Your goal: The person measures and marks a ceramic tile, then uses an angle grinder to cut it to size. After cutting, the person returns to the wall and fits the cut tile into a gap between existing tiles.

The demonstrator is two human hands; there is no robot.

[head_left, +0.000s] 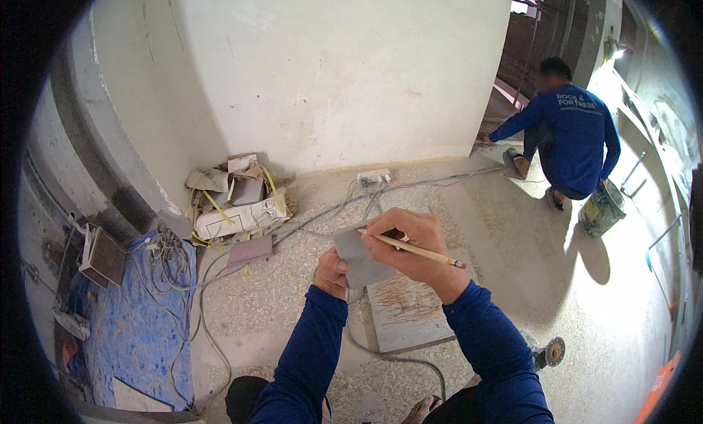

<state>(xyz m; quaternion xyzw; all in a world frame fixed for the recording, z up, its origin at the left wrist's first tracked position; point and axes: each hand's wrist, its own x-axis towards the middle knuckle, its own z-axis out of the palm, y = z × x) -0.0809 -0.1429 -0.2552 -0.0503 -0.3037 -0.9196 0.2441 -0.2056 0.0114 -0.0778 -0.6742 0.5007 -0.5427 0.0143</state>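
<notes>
A small flat grey piece (pixel 351 266) is held upright and tilted in my left hand (pixel 329 274), whose thumb lies on its face. My right hand (pixel 414 244) is closed round a pale wooden pencil (pixel 439 256), with the tip at or very near the grey piece's face. Whether it touches is too small to tell. Below my hands a pale board (pixel 406 321) with rust-coloured streaks lies on the floor. An angle grinder (pixel 553 351) is beside my right forearm, partly hidden.
A co-worker (pixel 571 142) in blue crouches at right beside a bucket (pixel 600 212). Cables (pixel 216 351) cross the speckled floor to a power strip (pixel 373 177) by the white wall (pixel 322 72). A debris pile (pixel 238 212) and blue sheet (pixel 124 336) lie left.
</notes>
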